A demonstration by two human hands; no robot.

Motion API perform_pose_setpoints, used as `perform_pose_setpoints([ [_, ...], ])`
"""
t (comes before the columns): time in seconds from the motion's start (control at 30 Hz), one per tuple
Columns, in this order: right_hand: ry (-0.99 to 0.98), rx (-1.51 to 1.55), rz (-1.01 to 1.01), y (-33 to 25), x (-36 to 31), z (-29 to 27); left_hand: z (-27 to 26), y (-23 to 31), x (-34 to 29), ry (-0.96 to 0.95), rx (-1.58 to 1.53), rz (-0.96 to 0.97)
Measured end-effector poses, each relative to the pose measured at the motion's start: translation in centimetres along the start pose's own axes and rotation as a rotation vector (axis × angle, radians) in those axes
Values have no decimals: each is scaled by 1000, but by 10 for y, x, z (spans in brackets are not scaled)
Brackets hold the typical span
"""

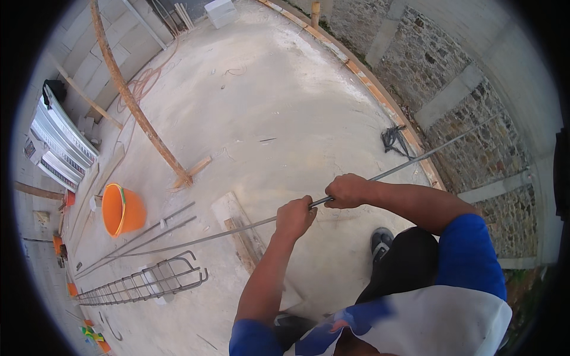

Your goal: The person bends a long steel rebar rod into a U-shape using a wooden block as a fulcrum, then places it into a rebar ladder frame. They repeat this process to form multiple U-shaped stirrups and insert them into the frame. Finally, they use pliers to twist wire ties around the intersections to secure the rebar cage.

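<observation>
A long thin steel rebar rod (237, 229) runs slantwise across the view, from the floor at the left up past the slab edge at the right. My left hand (295, 218) is closed around it near the middle. Close beside it, a little farther right, my right hand (347, 191) also grips the rod. Under the rod, left of my left hand, lies a wooden board (237, 237) on a pale plank (228, 207). A tied rebar cage (148, 283) rests on the floor at the left, near more loose rods (151, 237).
An orange bucket (133, 210) stands at the left, near a slanted wooden pole (133, 107). White metal sheets (59, 139) lean at the far left. A black strap (393, 139) lies by the brick-lined slab edge (380, 98), beyond which rises a stone wall (430, 53). My shoe (380, 242) is near the rod.
</observation>
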State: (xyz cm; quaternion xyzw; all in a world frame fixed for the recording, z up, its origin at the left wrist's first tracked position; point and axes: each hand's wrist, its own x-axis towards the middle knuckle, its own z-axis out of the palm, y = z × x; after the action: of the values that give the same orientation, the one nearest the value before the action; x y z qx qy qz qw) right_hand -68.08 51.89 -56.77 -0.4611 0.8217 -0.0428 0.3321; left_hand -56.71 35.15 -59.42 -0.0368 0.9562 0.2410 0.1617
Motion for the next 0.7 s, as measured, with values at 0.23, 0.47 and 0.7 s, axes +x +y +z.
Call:
perform_pose_setpoints([
  [0.23, 91, -27, 208, 113, -81, 4, -17, -210, -66, -21, 269, -415],
  [0.47, 84, 33, 311, 157, -105, 10, 16, -215, -78, 216, 106, -379],
  [0.7, 54, 159, 98, 56, -13, 26, 20, -88, -24, 230, 8, -57],
])
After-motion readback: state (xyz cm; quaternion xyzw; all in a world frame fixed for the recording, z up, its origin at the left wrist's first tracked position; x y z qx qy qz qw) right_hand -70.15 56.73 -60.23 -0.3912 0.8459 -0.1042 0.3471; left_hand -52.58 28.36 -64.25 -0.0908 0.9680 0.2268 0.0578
